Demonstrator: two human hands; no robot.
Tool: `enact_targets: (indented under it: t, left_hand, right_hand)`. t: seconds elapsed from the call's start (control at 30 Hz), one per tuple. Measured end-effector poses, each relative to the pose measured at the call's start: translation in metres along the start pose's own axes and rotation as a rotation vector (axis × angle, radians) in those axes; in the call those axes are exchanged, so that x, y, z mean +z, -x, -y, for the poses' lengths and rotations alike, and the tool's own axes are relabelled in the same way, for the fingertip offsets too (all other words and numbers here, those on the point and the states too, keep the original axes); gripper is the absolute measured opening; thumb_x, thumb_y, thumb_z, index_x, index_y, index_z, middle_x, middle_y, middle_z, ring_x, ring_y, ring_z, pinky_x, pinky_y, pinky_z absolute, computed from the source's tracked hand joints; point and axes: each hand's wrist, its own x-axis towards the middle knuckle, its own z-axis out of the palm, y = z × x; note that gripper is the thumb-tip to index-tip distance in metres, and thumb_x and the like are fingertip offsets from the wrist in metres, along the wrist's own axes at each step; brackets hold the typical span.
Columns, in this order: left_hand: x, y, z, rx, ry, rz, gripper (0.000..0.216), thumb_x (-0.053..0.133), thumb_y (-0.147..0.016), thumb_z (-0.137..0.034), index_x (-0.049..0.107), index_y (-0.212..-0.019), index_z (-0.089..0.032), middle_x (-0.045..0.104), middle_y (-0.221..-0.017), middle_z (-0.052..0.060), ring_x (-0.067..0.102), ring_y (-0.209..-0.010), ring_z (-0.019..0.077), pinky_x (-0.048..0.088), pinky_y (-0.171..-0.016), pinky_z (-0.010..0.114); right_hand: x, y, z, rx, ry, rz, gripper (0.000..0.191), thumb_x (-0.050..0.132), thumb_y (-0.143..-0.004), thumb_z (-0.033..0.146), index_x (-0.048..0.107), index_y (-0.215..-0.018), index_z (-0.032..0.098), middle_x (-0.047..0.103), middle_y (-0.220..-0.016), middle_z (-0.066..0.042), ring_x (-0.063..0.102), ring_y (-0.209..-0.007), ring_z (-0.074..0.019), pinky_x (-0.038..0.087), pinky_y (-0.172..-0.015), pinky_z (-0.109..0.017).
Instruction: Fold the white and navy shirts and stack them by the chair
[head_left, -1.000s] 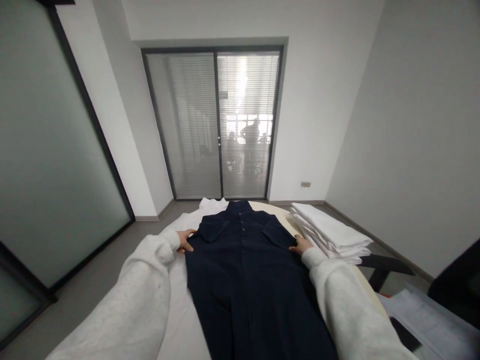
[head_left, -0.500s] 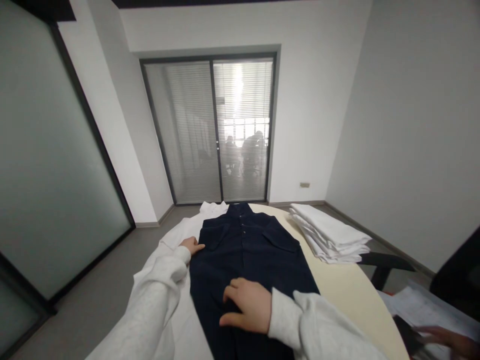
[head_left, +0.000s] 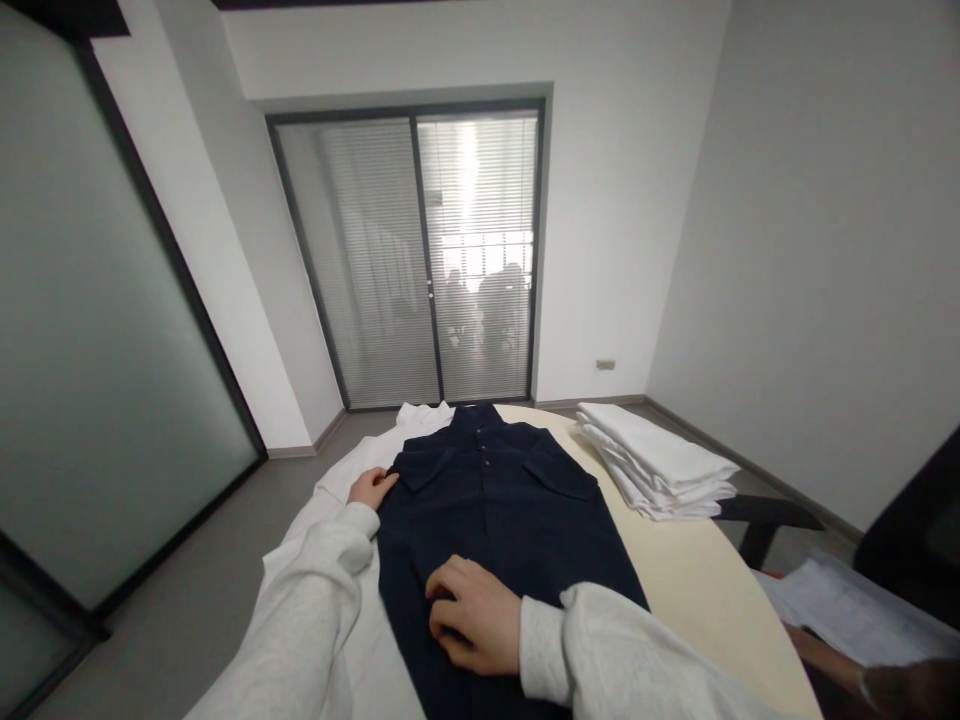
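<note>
- Right hand hovers over or rests on the lower body of the navy shirt, fingers curled, thumb slightly apart; whether it grips cloth, I cannot tell.
- Left hand lies at the shirt's left edge beside the folded-in short sleeve, fingertips close together; a pinch on the fabric is not clear.
- The shirt, matte and softly creased, lies flat, collar at the far end, small buttons down the placket.
- Beneath its left side spreads a smooth white garment.
- Both rest on a cream, round-edged table.
- Near the right rim sits a layered, slab-like stack of white cloth.
</note>
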Motion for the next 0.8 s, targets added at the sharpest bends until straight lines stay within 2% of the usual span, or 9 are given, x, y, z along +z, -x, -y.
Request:
enact_targets:
  t: [0.07, 0.13, 0.2, 0.3, 0.37, 0.43, 0.53, 0.67, 0.8]
  left_hand:
    - [0.000, -0.001, -0.001, -0.002, 0.061, -0.039, 0.025, 0.057, -0.069, -0.045, 0.055, -0.071, -0.020, 0.059, -0.069, -0.001, 0.057, -0.075, 0.0188, 0.041, -0.067, 0.026]
    - [0.001, 0.000, -0.003, -0.035, 0.140, -0.038, 0.025, 0.059, -0.067, -0.042, 0.057, -0.080, -0.020, 0.062, -0.074, 0.000, 0.059, -0.074, 0.0183, 0.043, -0.068, 0.026]
    - [0.001, 0.001, -0.004, -0.059, 0.213, 0.010, 0.032, 0.060, -0.066, -0.041, 0.058, -0.090, -0.021, 0.062, -0.072, -0.001, 0.060, -0.071, 0.0178, 0.045, -0.066, 0.027]
    - [0.002, 0.002, -0.004, -0.051, 0.255, 0.093, 0.040, 0.061, -0.065, -0.039, 0.057, -0.100, -0.020, 0.062, -0.066, -0.003, 0.061, -0.067, 0.0177, 0.045, -0.065, 0.028]
    - [0.002, 0.001, -0.002, -0.048, 0.232, 0.112, 0.040, 0.062, -0.065, -0.036, 0.057, -0.101, -0.020, 0.062, -0.065, -0.003, 0.062, -0.069, 0.0183, 0.045, -0.066, 0.028]
    - [0.002, 0.000, 0.001, -0.047, 0.198, 0.114, 0.038, 0.061, -0.065, -0.033, 0.057, -0.101, -0.020, 0.063, -0.067, -0.003, 0.063, -0.074, 0.0189, 0.045, -0.070, 0.028]
    - [0.002, -0.002, 0.003, -0.055, 0.192, 0.110, 0.034, 0.060, -0.066, -0.029, 0.058, -0.099, -0.021, 0.066, -0.073, -0.003, 0.063, -0.082, 0.0199, 0.045, -0.074, 0.028]
    - [0.002, -0.004, 0.004, -0.070, 0.269, 0.088, 0.024, 0.061, -0.064, -0.021, 0.062, -0.089, -0.021, 0.068, -0.085, 0.000, 0.061, -0.094, 0.0204, 0.045, -0.081, 0.027]
    - [0.000, -0.003, 0.003, -0.127, 0.385, 0.109, 0.026, 0.060, -0.065, -0.024, 0.063, -0.091, -0.018, 0.068, -0.073, 0.001, 0.064, -0.080, 0.0212, 0.050, -0.071, 0.030]
  right_hand:
    - [0.000, 0.000, 0.003, -0.055, 0.036, 0.035, 0.028, 0.055, -0.075, 0.031, 0.055, -0.102, 0.024, 0.052, -0.101, -0.002, 0.044, -0.092, -0.0170, 0.035, -0.075, -0.029]
    - [0.005, 0.001, 0.003, -0.071, 0.054, 0.089, 0.043, 0.053, -0.075, 0.047, 0.050, -0.112, 0.025, 0.054, -0.094, -0.002, 0.047, -0.083, -0.0168, 0.036, -0.067, -0.028]
    - [0.011, 0.003, 0.002, -0.076, 0.077, 0.127, 0.059, 0.049, -0.071, 0.061, 0.047, -0.119, 0.027, 0.055, -0.089, -0.003, 0.048, -0.075, -0.0171, 0.034, -0.062, -0.028]
    - [0.017, 0.005, 0.001, -0.106, 0.111, 0.164, 0.069, 0.049, -0.066, 0.067, 0.043, -0.123, 0.027, 0.057, -0.084, -0.002, 0.048, -0.072, -0.0178, 0.032, -0.063, -0.030]
    - [0.018, 0.005, 0.002, -0.125, 0.124, 0.164, 0.058, 0.051, -0.070, 0.058, 0.048, -0.117, 0.025, 0.059, -0.082, -0.002, 0.047, -0.074, -0.0178, 0.031, -0.067, -0.031]
    - [0.016, 0.005, 0.003, -0.136, 0.117, 0.141, 0.036, 0.053, -0.073, 0.041, 0.054, -0.106, 0.025, 0.060, -0.080, 0.000, 0.046, -0.077, -0.0173, 0.029, -0.071, -0.033]
    - [0.011, 0.004, 0.005, -0.129, 0.046, 0.114, 0.016, 0.051, -0.073, 0.024, 0.058, -0.088, 0.025, 0.060, -0.074, 0.002, 0.046, -0.079, -0.0156, 0.027, -0.074, -0.033]
    - [0.004, 0.003, 0.009, -0.015, -0.061, 0.063, 0.014, 0.047, -0.078, 0.021, 0.058, -0.084, 0.025, 0.060, -0.074, 0.003, 0.046, -0.081, -0.0142, 0.029, -0.074, -0.031]
    - [0.004, 0.005, 0.011, 0.076, -0.078, 0.100, 0.020, 0.048, -0.081, 0.035, 0.058, -0.095, 0.023, 0.062, -0.085, -0.001, 0.051, -0.080, -0.0151, 0.034, -0.070, -0.027]
